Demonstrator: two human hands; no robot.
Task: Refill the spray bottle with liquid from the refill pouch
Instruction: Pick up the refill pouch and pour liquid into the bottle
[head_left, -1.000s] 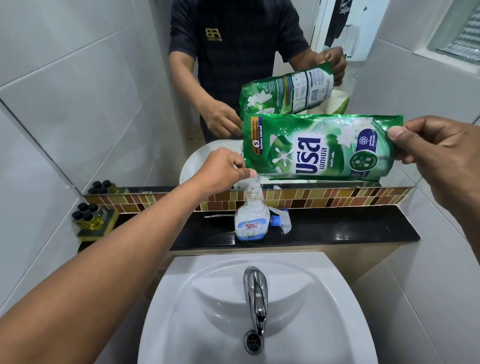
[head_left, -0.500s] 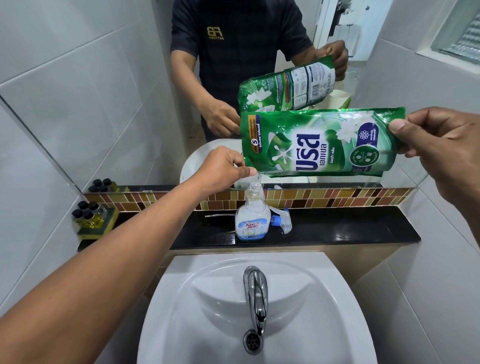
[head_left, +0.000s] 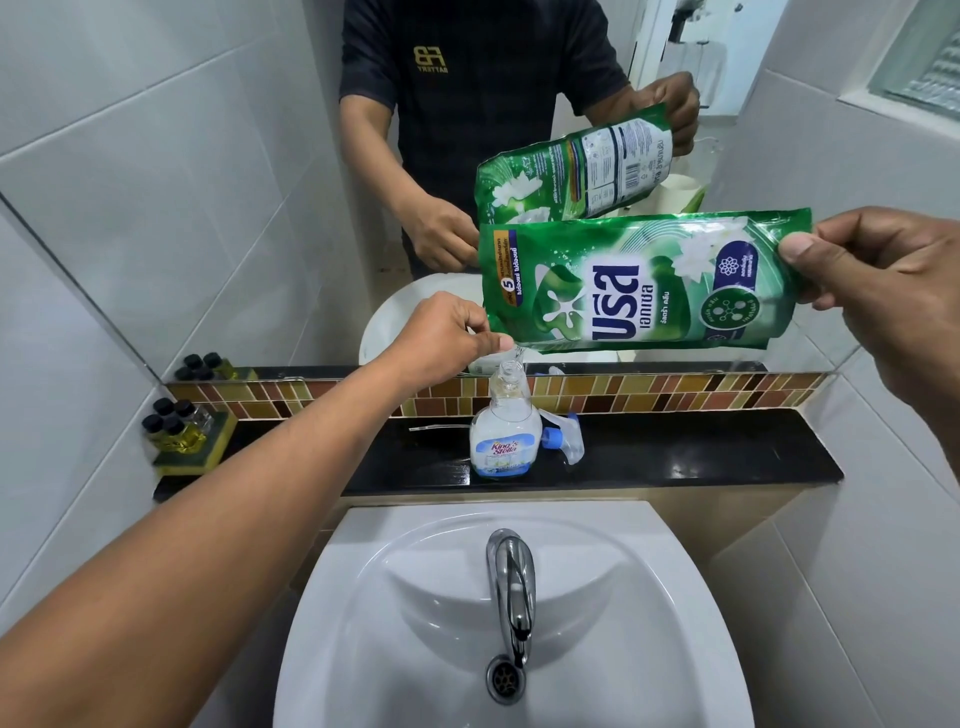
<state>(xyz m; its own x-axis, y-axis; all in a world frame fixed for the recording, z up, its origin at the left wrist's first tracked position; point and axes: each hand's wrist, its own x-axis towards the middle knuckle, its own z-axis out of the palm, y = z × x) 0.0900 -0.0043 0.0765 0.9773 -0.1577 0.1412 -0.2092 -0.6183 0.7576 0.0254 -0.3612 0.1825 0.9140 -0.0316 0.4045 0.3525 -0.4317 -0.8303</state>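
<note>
A green refill pouch lies sideways in the air, its lower left corner right above the open neck of the clear spray bottle. The bottle stands upright on the black ledge and holds pale liquid low down. My left hand pinches the pouch's lower left corner at the spout. My right hand grips the pouch's far right end, raised slightly. A thin clear stream appears to run from the corner into the bottle neck. The blue and clear spray head lies on the ledge just right of the bottle.
A white basin with a chrome tap sits below the ledge. Several small dark-capped bottles of yellow liquid stand on a sponge at the ledge's left end. A mirror behind reflects me and the pouch. Tiled walls close in on both sides.
My right hand has lifted the pouch's right end a little, tilting the pouch more toward the bottle. My left hand stays at the spout corner over the bottle neck.
</note>
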